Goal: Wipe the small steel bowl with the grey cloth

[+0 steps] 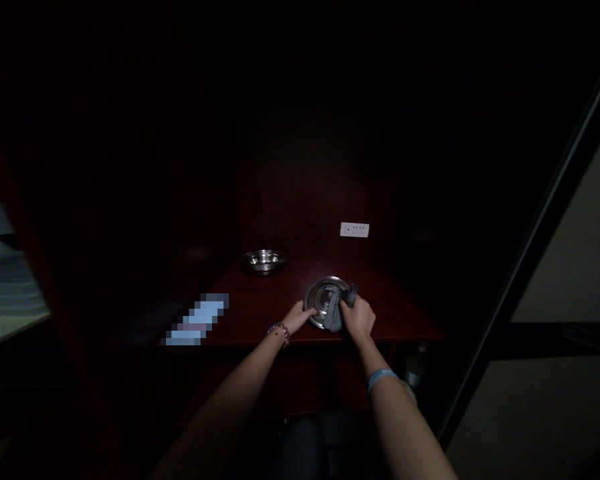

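A round shiny metal plate, possibly a shallow bowl, is tilted up near the front edge of the dark red table. My left hand grips its left rim, with the thumb over the inner face. In my right hand is a bunched grey cloth, which lies against the right part of the plate's inside. The right fingers are partly hidden behind the cloth. Farther back on the left, several metal bowls seem to be nested in a low stack.
A white wall socket sits on the back panel. Left of the table is a blurred-out light blue patch. A bottle stands low at the right, below the tabletop. Dark panels close in both sides.
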Demonstrator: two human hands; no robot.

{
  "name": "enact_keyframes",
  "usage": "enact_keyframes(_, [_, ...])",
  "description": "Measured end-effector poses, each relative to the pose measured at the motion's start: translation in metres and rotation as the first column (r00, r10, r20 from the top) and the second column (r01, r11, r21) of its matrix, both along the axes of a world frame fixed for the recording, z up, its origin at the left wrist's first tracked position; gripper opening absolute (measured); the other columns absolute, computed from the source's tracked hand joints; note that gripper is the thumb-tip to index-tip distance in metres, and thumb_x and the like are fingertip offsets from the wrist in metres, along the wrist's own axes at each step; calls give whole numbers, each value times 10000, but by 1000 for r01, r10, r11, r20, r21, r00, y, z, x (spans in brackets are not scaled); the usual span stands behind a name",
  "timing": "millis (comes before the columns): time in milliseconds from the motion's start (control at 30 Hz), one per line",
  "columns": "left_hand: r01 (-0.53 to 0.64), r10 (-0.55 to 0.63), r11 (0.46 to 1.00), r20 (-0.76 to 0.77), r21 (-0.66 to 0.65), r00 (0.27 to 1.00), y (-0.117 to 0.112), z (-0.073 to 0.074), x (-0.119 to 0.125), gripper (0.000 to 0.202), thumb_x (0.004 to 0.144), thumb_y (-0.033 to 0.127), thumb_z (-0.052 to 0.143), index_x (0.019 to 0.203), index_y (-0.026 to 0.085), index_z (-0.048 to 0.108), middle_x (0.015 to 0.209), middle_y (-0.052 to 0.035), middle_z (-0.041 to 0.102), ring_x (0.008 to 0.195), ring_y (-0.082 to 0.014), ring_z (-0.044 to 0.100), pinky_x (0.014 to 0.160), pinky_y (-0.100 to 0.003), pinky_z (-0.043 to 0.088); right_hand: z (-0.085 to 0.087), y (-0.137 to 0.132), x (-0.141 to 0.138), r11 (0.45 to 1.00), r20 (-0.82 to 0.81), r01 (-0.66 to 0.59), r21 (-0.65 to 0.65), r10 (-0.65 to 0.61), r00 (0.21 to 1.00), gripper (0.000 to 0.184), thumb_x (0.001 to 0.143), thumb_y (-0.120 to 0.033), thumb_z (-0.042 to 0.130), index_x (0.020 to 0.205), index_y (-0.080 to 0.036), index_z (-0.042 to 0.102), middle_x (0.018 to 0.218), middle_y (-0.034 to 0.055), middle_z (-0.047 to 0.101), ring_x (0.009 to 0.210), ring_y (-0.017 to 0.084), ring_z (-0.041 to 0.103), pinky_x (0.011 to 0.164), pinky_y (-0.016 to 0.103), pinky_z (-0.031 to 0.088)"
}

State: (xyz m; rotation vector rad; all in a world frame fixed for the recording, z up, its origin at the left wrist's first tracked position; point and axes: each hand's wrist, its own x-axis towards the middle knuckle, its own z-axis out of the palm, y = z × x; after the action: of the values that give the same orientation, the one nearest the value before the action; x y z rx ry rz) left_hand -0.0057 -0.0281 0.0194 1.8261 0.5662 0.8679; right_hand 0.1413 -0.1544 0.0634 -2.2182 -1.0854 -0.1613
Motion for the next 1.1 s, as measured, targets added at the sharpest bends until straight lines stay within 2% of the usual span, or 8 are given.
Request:
enact_keyframes(200, [33, -32, 999, -11, 19, 999, -2, 2, 0, 319, 691, 227, 599, 976, 103, 673, 1007, -87, 715, 966, -232, 644, 919, -350, 462, 0, -3, 3, 1000, 36, -7, -13, 8, 999, 420, 855, -513, 459, 1078, -217, 657, 954, 106, 686, 902, 218, 643, 765, 286, 456])
enact_keyframes(433, [14, -15, 1000, 22, 26, 1000, -9, 7, -2, 397, 681, 256, 639, 1055, 122, 651, 1101, -86, 687, 1047, -255, 614, 968, -384, 437, -3, 2, 7, 1000, -121, -14, -28, 10, 993, 462, 825, -542, 491, 1037, -182, 689, 953, 151, 694, 898, 264, 658, 754, 323, 479])
enact_keyframes(633, [7, -10, 1000, 121, 20, 993, -10, 6, -3, 503, 714, 326, 662, 1165, 119, 580, 1201, -119, 631, 1120, -258, 574, 1024, -424, 391, -6, 9, 8, 997, -228, -37, 63, 51, 972, 439, 819, -522, 516, 1058, -197, 688, 963, 138, 701, 893, 249, 665, 728, 291, 489])
enact_keyframes(833, [-14, 10, 999, 123, 31, 992, -7, 0, 1, 624, 724, 399, 681, 1259, 138, 496, 1278, -128, 575, 1170, -244, 541, 1054, -408, 368, -12, 18, 10, 989, -279, -40, 143, 80, 957, 400, 820, -467, 543, 1035, -169, 701, 954, 141, 709, 905, 233, 670, 742, 254, 492])
enact_keyframes(1100, [-58, 60, 996, -27, 68, 998, -15, 4, -1, 609, 702, 460, 676, 1219, 157, 566, 1248, -113, 602, 1177, -261, 537, 1050, -378, 366, -13, 23, 11, 969, -371, -33, 245, 125, 920, 382, 819, -400, 561, 1016, -107, 707, 978, 172, 701, 967, 243, 656, 815, 261, 484])
